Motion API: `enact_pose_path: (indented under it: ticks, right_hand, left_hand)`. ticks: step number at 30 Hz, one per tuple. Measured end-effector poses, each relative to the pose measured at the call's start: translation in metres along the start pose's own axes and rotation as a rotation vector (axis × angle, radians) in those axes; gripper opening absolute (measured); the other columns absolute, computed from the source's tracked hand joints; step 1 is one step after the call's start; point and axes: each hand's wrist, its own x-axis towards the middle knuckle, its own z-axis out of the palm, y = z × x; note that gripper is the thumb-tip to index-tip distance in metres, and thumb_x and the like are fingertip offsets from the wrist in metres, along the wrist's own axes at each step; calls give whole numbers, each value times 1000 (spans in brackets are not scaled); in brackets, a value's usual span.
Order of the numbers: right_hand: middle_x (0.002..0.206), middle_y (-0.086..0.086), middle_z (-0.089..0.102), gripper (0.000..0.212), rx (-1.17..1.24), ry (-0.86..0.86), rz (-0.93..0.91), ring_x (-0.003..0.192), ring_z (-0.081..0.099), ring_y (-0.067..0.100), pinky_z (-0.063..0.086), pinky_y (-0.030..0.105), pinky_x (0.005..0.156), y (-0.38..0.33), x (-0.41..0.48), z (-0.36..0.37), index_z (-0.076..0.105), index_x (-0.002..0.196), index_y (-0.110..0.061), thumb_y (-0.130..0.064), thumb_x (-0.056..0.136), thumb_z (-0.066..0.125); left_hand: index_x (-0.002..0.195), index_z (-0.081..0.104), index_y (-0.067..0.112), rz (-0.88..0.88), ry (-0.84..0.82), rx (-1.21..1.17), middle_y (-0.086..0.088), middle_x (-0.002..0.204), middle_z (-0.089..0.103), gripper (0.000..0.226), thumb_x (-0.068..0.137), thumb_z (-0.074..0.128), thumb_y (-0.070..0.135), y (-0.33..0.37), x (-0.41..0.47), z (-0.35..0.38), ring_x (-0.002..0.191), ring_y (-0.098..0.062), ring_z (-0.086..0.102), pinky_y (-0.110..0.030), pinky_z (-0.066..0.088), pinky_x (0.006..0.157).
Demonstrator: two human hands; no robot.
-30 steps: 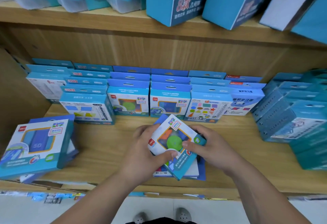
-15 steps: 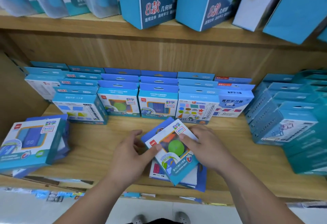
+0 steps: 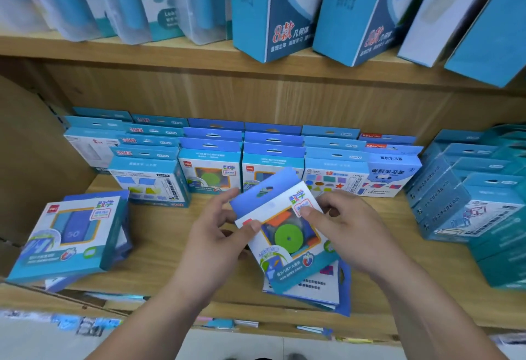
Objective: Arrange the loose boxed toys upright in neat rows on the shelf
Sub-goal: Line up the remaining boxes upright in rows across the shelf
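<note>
Above the front of the wooden shelf [image 3: 170, 248], a boxed toy with a green disc [image 3: 284, 231] is held tilted, with its blue hang tab pointing toward the back. The left hand [image 3: 219, 234] pinches its left edge, thumb on the face. The right hand [image 3: 350, 228] grips its right side. Flat boxes [image 3: 318, 288] lie under it. Upright rows [image 3: 210, 171] stand behind, and another loose box [image 3: 68, 237] lies far left.

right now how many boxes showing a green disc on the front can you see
2. The held box is gripped by the left hand and right hand; the standing box heads a row on the shelf. Boxes behind it may hide more.
</note>
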Motion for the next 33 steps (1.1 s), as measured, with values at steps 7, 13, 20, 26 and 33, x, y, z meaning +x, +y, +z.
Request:
enact_pose_path:
  ticks: [7,13,20,26,33]
  right_hand:
    - [90,-16,59,11,184,32,-110,71,51,8,41,21,59,-50,4,19,64,98,-33,-36,90,70]
    - [91,-18,55,15,99,94,-161,77,52,5,43,27,67,-66,23,57,56,99,-31,-33,92,69]
    - [110,-7,59,27,17,116,-63,84,54,8,43,24,71,-58,40,97,60,116,-27,-31,92,70]
    - [75,-12,56,31,-137,196,15,74,57,15,36,25,55,-63,47,112,57,119,-21,-34,93,68]
    - [75,-2,71,38,-235,254,103,78,68,24,35,27,51,-73,58,128,57,113,-16,-48,93,64]
  left_hand:
    - [122,59,37,124,39,-7,-3,108,70,51,85,76,7,19,22,-52,89,-26,72,-41,61,73]
    - [141,51,30,182,17,127,6,127,65,55,92,69,14,16,44,-89,104,-9,68,-34,57,88]
    - [145,43,40,183,-58,391,24,124,55,57,96,62,17,6,39,-114,100,10,58,-9,48,71]
    - [137,57,23,481,193,891,-5,139,49,52,87,73,24,15,47,-152,128,-29,44,-39,39,104]
    - [152,29,22,171,279,991,-7,139,57,89,82,77,45,38,83,-194,123,-29,56,-43,51,94]
